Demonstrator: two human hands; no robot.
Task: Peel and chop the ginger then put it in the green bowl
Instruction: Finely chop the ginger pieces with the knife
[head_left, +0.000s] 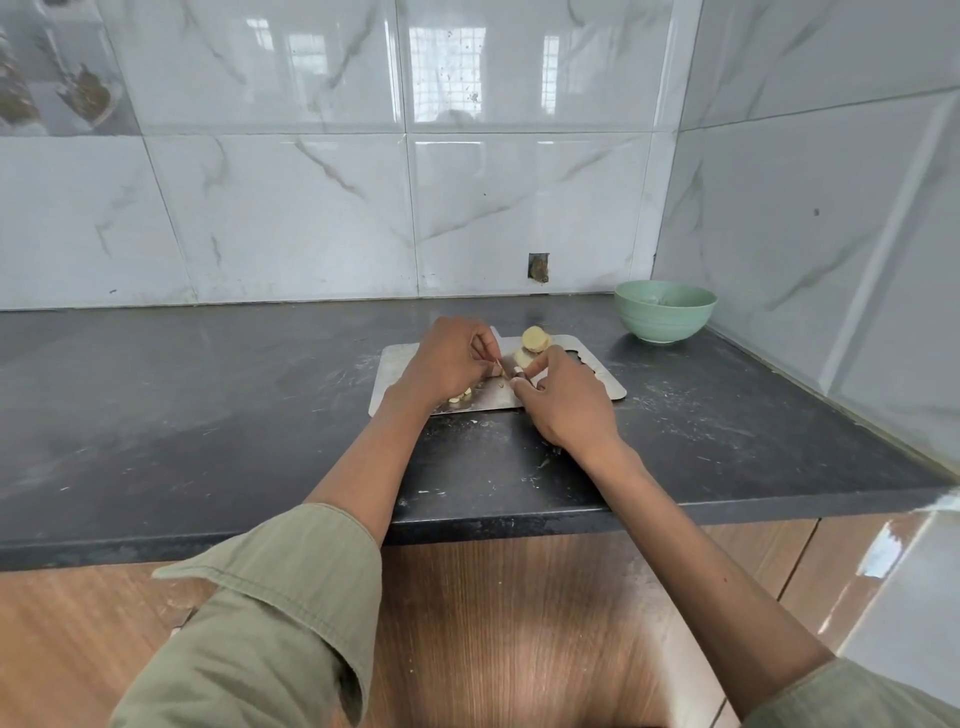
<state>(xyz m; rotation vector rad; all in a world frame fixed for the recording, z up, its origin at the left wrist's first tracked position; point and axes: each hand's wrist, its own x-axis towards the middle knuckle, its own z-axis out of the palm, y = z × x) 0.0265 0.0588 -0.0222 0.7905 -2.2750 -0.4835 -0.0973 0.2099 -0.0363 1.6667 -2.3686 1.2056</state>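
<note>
Olive sleeves (270, 618) fill the bottom of the view, both rolled back from bare forearms that reach over the front edge of the dark bench (208, 415). Below that edge runs a wood-grain cabinet front (519, 623).

On a steel board (597, 384) lying flat, well in from the bench's front edge, the left hand (447, 358) has its fingers curled down, pinching a small piece of ginger (498, 370) against the board. The right hand (566, 400) grips a knife (501, 343), fingers wrapped round the handle; the blade points away from the person and stands between the two hands. Chopped bits (460, 397) lie on the board under the left wrist. A larger peeled lump (536, 339) sits at the board's far edge, with a slice just in front of it, touching the right hand's fingertips.

The green bowl (665, 312) stands upright in the far right corner, apart from the board and close to both tiled walls (311, 208). What it contains cannot be made out.

Left of the board the bench is open as far as the frame edge, dusty and scuffed. To the right, open bench runs up to the side wall. A small hole (538, 267) is cut in the back tile just above the bench. No writing or labels can be read.
</note>
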